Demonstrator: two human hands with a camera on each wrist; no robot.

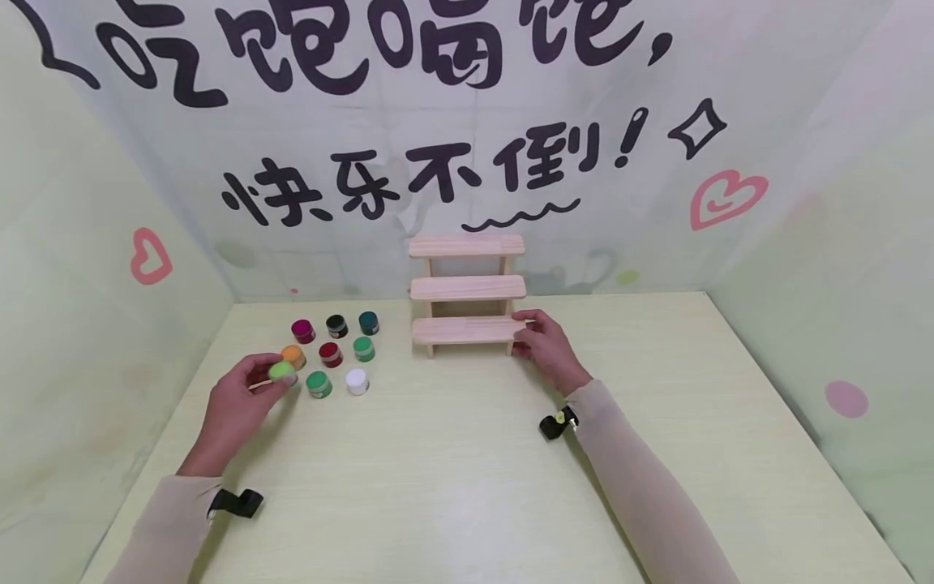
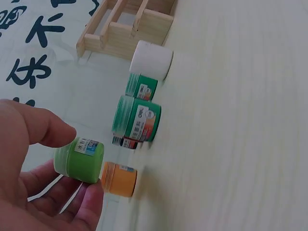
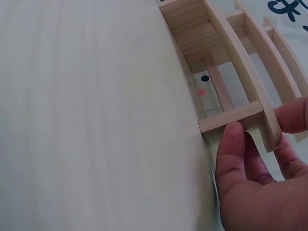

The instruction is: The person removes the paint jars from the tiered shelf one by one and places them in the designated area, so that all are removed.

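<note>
My left hand [image 1: 237,405] pinches a light green paint jar [image 2: 85,161] between thumb and fingers, tilted and raised in the left wrist view. Just beyond it stands an orange paint jar [image 1: 293,355]. Close by on the table are several other jars, among them a green one [image 1: 319,384], a white one [image 1: 357,381] and a dark red one [image 1: 331,354]. At the back stands a three-step wooden display rack [image 1: 467,328]. My right hand [image 1: 550,350] grips the right end of its lowest step, thumb above and fingers around the leg and underside [image 3: 231,118].
A magenta jar [image 1: 302,331], a black jar [image 1: 336,326] and a teal jar [image 1: 368,323] form the back row. The pale wooden table [image 1: 452,470] meets a printed cloth backdrop [image 1: 350,259] behind the rack, with cloth walls at both sides.
</note>
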